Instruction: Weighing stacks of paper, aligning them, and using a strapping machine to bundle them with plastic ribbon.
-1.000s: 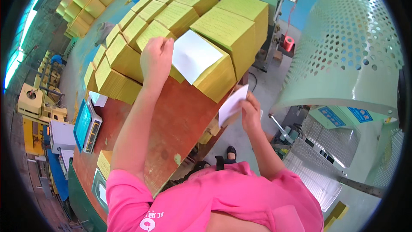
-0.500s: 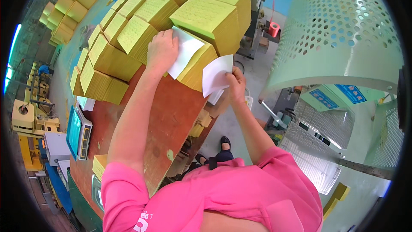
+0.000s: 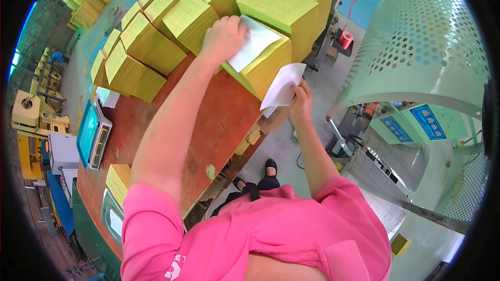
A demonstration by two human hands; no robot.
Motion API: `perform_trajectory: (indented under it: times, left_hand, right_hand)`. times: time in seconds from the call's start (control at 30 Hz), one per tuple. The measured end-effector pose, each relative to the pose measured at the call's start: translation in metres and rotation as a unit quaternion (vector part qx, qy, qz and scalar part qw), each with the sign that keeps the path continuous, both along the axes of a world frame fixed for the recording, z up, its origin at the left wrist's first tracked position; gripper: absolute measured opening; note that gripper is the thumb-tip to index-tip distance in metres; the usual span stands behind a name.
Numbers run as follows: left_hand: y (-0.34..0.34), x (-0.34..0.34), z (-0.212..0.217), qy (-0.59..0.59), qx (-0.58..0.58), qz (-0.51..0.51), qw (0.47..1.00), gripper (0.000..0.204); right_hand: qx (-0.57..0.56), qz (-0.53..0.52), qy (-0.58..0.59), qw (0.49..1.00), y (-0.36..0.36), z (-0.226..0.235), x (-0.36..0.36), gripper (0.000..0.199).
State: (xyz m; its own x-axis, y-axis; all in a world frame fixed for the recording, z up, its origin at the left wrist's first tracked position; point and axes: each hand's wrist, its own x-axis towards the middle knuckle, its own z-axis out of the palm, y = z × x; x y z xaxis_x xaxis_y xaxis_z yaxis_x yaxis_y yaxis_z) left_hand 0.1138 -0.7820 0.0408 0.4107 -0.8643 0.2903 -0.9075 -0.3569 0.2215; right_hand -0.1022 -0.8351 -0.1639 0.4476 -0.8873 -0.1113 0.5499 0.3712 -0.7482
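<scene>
Yellow paper stacks [image 3: 172, 21] crowd the brown worktable [image 3: 219, 125]; one white sheet [image 3: 255, 41] lies pressed under the left hand [image 3: 225, 36]'s flat fingers on the near-right stack [image 3: 265, 67], while the right hand [image 3: 301, 101] pinches another white sheet [image 3: 284, 86] just beside it, not yet laid.

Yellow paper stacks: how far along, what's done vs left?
Done: one white sheet lies on the nearest yellow stack, pressed by the left hand. In hand: the right hand pinches a second white sheet beside that stack. Left: the other yellow stacks show no white sheet.
</scene>
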Motion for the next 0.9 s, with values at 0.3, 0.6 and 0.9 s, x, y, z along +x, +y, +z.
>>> perform_trajectory:
  times: [0.3, 0.6, 0.9]
  left_hand:
    - [0.041, -0.031, 0.01, 0.034, -0.045, -0.102, 0.993, 0.037]
    - [0.099, -0.047, 0.018, 0.053, -0.055, -0.149, 0.986, 0.041]
    - [0.243, -0.01, -0.111, 0.007, -0.178, 0.059, 0.982, 0.052]
  right_hand:
    - [0.101, 0.009, -0.062, 0.993, 0.051, 0.0, -0.035, 0.02]
    - [0.3, 0.107, -0.22, 0.922, 0.079, -0.004, -0.074, 0.02]
    - [0.368, 0.337, -0.292, 0.816, 0.07, 0.012, -0.055, 0.021]
